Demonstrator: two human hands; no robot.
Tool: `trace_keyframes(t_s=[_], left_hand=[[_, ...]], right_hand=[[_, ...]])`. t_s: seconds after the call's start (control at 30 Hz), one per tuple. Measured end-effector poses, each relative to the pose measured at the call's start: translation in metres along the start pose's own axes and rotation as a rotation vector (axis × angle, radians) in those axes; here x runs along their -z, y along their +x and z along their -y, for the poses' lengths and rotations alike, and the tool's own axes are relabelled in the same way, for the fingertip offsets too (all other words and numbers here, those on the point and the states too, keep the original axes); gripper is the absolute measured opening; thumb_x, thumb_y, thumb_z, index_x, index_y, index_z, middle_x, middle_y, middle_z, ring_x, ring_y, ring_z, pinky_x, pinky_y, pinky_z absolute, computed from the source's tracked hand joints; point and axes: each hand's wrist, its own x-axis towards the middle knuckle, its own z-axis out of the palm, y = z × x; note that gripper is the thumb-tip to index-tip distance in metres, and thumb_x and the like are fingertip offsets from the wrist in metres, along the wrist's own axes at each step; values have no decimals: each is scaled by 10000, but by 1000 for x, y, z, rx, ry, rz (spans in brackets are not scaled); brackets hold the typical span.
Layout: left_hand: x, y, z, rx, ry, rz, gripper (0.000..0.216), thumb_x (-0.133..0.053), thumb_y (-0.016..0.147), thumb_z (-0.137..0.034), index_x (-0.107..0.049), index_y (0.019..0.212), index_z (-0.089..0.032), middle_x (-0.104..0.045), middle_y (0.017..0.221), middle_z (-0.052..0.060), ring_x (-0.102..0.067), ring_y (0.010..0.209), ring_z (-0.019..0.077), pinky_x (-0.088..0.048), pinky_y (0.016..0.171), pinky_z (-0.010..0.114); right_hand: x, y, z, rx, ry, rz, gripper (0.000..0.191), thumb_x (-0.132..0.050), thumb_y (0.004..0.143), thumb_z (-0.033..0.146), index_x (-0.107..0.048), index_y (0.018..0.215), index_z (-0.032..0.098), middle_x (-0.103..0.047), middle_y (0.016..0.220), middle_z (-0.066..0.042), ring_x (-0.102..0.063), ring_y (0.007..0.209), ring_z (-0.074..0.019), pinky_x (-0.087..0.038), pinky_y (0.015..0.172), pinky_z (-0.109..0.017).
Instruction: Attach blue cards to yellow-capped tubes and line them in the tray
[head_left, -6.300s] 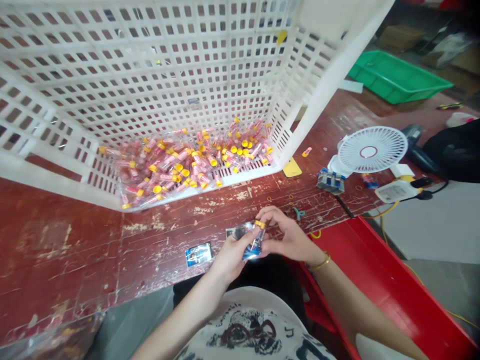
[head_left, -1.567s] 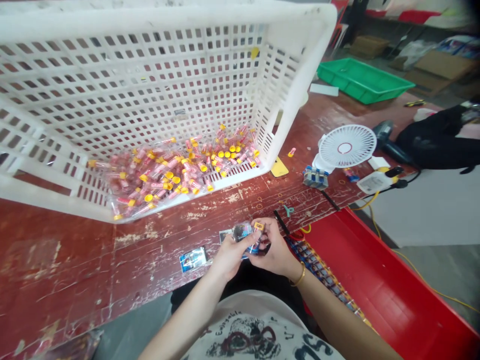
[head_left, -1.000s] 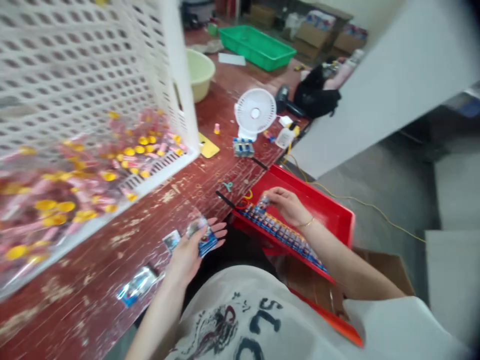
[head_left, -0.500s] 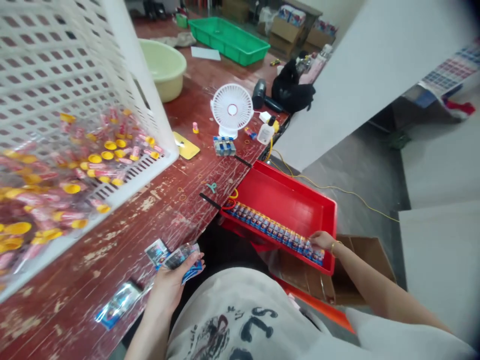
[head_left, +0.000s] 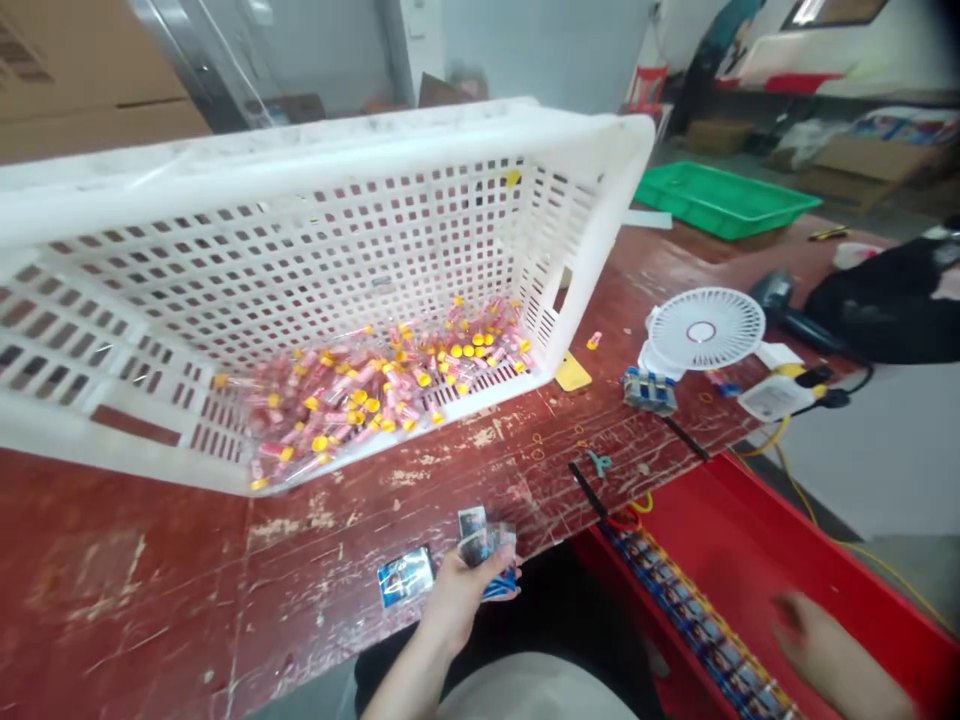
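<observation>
My left hand (head_left: 466,590) is closed on a few small blue-and-clear plastic packets (head_left: 495,550), fanned out at the table's front edge. Just left of it, a shiny blue packet (head_left: 406,577) lies flat on the table. Over the red tray (head_left: 757,540) is my right hand (head_left: 814,640), smeared by motion, its fingers too blurred to read. A long row of blue packets (head_left: 690,610) stands packed along the tray's near side, left of that hand.
A white crate (head_left: 420,170) on its side holds many pink tubes with yellow caps (head_left: 375,390). On the red table (head_left: 322,540) stand a white fan (head_left: 701,330), a bundle of packets (head_left: 649,390), a clear bottle (head_left: 776,398) and a green tray (head_left: 724,200). Rubber bands lie about.
The view has swung left, bringing the whole crate into sight. My right hand has come away from the row of packets. The left hand keeps its packets.
</observation>
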Motion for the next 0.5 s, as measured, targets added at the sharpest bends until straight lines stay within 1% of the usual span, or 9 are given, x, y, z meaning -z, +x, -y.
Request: trace_keyframes(t_s=[0.07,0.1,0.17,0.23,0.3,0.33,0.4,0.43,0.5], left_hand=[[3,-1,-5,-32,-13,-8,424,-792,617,-461,-710,844,-112,-714,738,97,-664,677,204,-539,613,308],[4,-2,-7,-49,-20,-8,426,-785,622,-473,-709,837,-113,-716,744,102,-665,678,207,-534,612,306],[7,-3,-12,-83,-22,-14,414,-792,609,-473,-707,788,-109,-716,735,108,-659,649,200,-522,605,296],[10,-5,-17,-117,-21,-23,383,-807,596,-447,-696,719,-101,-705,685,102,-636,589,179,-508,581,280],[12,-6,-21,-158,-46,-37,348,-828,577,-403,-679,675,-104,-682,615,76,-604,528,159,-494,549,270],[13,-7,-23,-185,-63,-47,331,-839,564,-375,-671,666,-108,-667,582,57,-587,502,148,-489,539,265],[15,-7,-29,-245,-80,-71,309,-857,542,-322,-663,662,-113,-644,544,27,-564,471,129,-485,536,256],[16,-7,-31,-270,-80,-83,302,-861,535,-302,-662,662,-114,-641,541,19,-559,464,123,-485,537,253],[15,-6,-36,-295,-73,-90,295,-864,528,-280,-662,665,-114,-645,552,16,-564,468,122,-486,533,250]], right_hand=[[-52,62,47,163,57,62,152,-519,846,372,-605,845,246,-663,845,-131,-650,744,-217,-537,711,-366],[-79,92,81,263,103,100,151,-504,833,354,-596,879,243,-667,884,-128,-653,778,-231,-538,739,-388],[-126,144,162,498,150,161,166,-461,844,277,-592,910,199,-654,968,-131,-619,936,-247,-500,870,-406],[-163,181,241,565,165,167,186,-464,838,211,-587,974,179,-633,1066,-133,-558,1067,-249,-436,970,-410],[-188,206,301,571,171,190,235,-488,808,131,-579,1024,136,-602,1134,-177,-511,1133,-279,-363,1026,-462],[-196,214,320,556,177,205,257,-492,794,96,-573,1037,109,-594,1137,-204,-499,1147,-298,-340,1033,-491],[-204,224,336,510,202,240,301,-492,782,55,-549,1077,75,-594,1110,-232,-505,1143,-317,-333,1019,-524],[-202,225,335,486,220,260,325,-491,790,54,-529,1112,78,-601,1091,-221,-523,1126,-309,-352,1005,-519],[-190,216,320,454,267,306,361,-472,842,100,-469,1202,131,-626,1027,-150,-594,1038,-251,-431,951,-458]])
